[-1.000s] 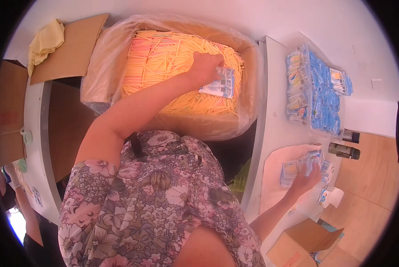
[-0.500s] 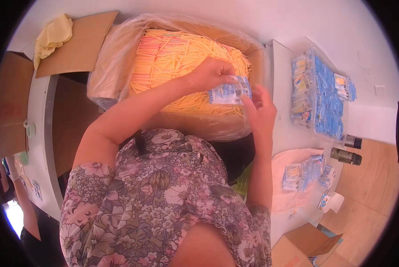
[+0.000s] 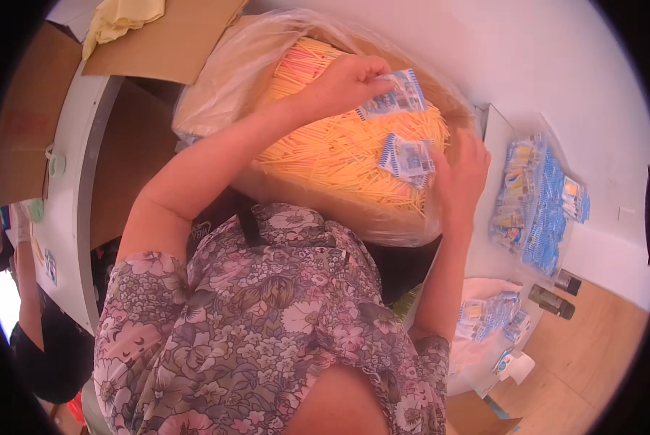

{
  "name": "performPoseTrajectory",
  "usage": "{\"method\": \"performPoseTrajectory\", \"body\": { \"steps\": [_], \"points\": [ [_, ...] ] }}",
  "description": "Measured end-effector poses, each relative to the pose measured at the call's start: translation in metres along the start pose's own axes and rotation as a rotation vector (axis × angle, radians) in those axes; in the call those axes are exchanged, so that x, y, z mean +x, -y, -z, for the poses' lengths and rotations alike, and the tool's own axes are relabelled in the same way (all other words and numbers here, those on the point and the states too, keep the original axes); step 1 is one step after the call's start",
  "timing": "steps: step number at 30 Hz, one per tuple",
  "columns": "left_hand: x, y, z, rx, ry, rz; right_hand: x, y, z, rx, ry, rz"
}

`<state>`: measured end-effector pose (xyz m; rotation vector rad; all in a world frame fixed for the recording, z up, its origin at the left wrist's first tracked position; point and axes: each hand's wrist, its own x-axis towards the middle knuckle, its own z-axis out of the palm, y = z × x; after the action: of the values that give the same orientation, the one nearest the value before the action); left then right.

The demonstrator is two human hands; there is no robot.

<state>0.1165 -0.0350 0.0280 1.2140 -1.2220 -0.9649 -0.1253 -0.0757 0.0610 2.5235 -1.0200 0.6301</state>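
A small clear packet with blue striped ends point(image 3: 401, 94) is pinched between the bent fingers of my left hand point(image 3: 350, 80), over a large box of thin sticks. Below it, a few similar packets point(image 3: 410, 158) overlap at the box's right side, against the sticks. My right hand point(image 3: 464, 174) is beside them, its thumb at their right edge and its other fingers stretched upward, apart from the thumb. Loose yellow and pink sticks point(image 3: 325, 159) fill the cardboard box point(image 3: 339, 206), which has a clear plastic liner.
At the right stands a clear tub point(image 3: 495, 235) packed with blue packets. More packets point(image 3: 488, 315) lie on a pink cloth point(image 3: 477, 351), near a dark bottle point(image 3: 552, 301). A cardboard flap point(image 3: 165, 43) with a yellow cloth point(image 3: 122, 18) is at the upper left. Another person's arm point(image 3: 29, 283) shows at far left.
My left hand has drawn one packet up and to the right, apart from the others. My right hand has shifted right. The whole view has turned, moving the box rightward.
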Motion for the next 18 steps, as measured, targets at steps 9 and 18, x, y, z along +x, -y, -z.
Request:
{"method": "performPoseTrajectory", "body": {
  "steps": [9,18],
  "points": [
    [-0.028,-0.016,0.053,0.148,-0.078,-0.043,0.058,0.081,-0.029,1.152,0.447,-0.463],
    [-0.073,0.007,0.085,0.003,-0.243,0.038,0.039,0.134,-0.088,0.373,0.693,0.446]
  ]
}}
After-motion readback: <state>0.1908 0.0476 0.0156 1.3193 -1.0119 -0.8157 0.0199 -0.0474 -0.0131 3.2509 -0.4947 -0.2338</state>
